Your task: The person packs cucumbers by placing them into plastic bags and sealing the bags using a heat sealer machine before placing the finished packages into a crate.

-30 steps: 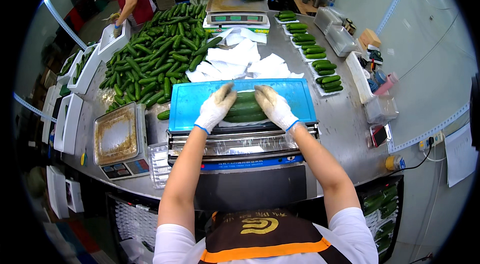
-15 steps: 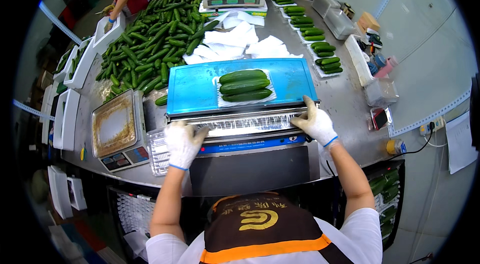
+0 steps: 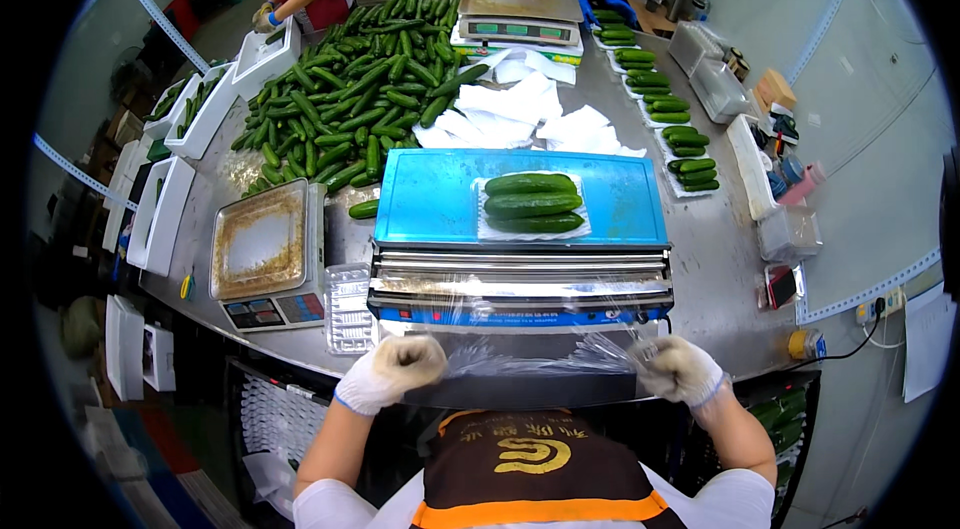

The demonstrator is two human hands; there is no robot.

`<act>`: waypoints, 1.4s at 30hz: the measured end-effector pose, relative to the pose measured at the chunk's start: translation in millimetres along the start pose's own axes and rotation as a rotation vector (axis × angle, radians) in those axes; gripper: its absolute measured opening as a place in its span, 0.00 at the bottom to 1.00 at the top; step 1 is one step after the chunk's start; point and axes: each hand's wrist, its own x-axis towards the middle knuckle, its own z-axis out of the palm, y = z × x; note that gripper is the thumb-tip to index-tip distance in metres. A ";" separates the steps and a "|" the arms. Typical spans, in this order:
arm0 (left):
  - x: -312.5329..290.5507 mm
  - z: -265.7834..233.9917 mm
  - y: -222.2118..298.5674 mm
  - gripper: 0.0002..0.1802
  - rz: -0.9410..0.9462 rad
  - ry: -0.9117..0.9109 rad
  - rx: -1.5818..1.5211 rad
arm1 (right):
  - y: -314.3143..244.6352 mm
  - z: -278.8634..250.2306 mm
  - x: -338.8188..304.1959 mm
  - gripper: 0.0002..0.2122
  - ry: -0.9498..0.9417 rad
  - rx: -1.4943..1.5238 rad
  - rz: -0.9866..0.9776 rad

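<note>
left hand (image 3: 400, 369) + right hand (image 3: 680, 371): fingers curled, clamped on clear film (image 3: 540, 351), near side of wrapper (image 3: 520, 315) | three cucumbers (image 3: 533, 202): on white tray (image 3: 583, 231), atop blue plate (image 3: 630, 194) | steel table (image 3: 705, 304): cucumber heap (image 3: 360, 104) far left, scale (image 3: 262, 254) left, packed trays (image 3: 688, 172) right | room: pale wall (image 3: 850, 169) right, two co-workers far

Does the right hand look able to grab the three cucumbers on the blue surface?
Probably not without letting go: the right hand seems to hold stretched clear film, though the three cucumbers lie uncovered beyond.
</note>
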 end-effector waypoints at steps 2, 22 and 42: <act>-4.1 1.4 15.2 0.07 0.223 -0.147 -0.343 | -16.6 -0.7 -18.1 0.06 -0.118 -0.053 -0.147; 196.7 -54.3 15.3 0.30 0.049 0.442 0.117 | -130.6 25.7 179.5 0.25 0.455 -0.849 -0.381; 84.2 23.2 18.0 0.44 0.059 0.467 0.253 | -43.8 65.5 95.4 0.35 0.279 -0.325 -0.417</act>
